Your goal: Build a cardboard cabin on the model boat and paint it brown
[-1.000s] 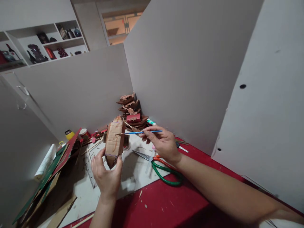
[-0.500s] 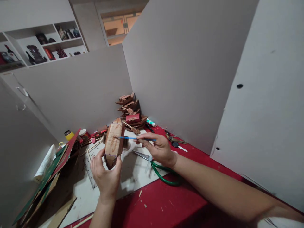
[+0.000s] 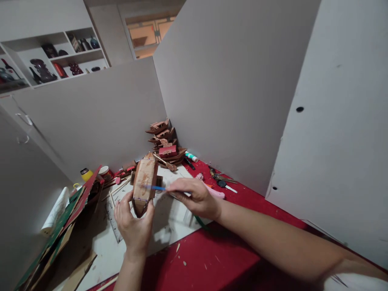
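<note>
My left hand (image 3: 135, 220) grips the near end of a small wooden model boat (image 3: 144, 178), its flat underside turned up towards me and marked with brown streaks. Between the fingertips of my right hand (image 3: 194, 198) is a thin blue paintbrush (image 3: 158, 188), its tip against the boat's underside; the tip looks blurred. Beneath my right hand, scissors with a green handle (image 3: 200, 222) are mostly hidden.
More wooden model boats (image 3: 165, 141) stand stacked in the corner. A ruler (image 3: 113, 226) and cardboard sheets (image 3: 65, 226) lie at left. A pink object (image 3: 216, 192) and pliers (image 3: 226, 178) lie at right. Grey panels (image 3: 227, 93) enclose the red table (image 3: 188, 266).
My right hand and the paintbrush have moved down along the boat's underside towards its near end. The scissors are now more covered, and a pink object shows behind my hand.
</note>
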Available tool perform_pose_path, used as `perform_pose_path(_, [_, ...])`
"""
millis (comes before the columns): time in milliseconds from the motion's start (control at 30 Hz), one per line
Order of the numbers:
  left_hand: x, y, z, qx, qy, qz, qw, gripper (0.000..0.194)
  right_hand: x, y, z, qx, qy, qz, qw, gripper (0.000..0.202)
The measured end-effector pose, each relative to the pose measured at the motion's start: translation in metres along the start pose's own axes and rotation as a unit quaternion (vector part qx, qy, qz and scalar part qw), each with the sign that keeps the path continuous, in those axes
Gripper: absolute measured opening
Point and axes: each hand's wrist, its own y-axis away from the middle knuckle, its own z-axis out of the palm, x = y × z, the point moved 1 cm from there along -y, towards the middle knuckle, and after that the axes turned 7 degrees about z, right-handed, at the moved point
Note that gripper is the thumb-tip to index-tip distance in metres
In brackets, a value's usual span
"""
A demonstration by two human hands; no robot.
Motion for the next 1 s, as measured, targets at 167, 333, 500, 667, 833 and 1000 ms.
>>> perform_pose_path(167, [-0.012,-0.002,-0.001,0.014,-0.009,-0.034,0.999,0.046,0.004,0.001,-0.001,0.030,0.005,0.066,0.997,0.016])
perform_pose_path(333, [-0.023,-0.009,-0.005,0.052,0.006,-0.123,0.991,0.050,0.019,-0.011,-0.017,0.159,0.012,0.232,0.960,0.015])
perform_pose_path(500, [-0.037,-0.015,-0.009,0.104,0.076,-0.226,0.966,0.048,0.032,-0.032,-0.009,0.032,0.127,0.298,0.946,0.023])
perform_pose_path(667, [-0.047,-0.015,-0.009,0.134,0.091,-0.243,0.956,0.048,0.052,-0.059,0.016,-0.101,0.215,0.315,0.919,0.015])
perform_pose_path(833, [-0.048,-0.014,-0.012,0.150,0.104,-0.249,0.951,0.047,0.074,-0.070,0.048,-0.224,0.279,0.322,0.876,0.017])
perform_pose_path(1000, [-0.043,-0.015,-0.015,0.148,0.108,-0.250,0.951,0.045,0.089,-0.067,0.069,-0.288,0.292,0.327,0.852,0.025])
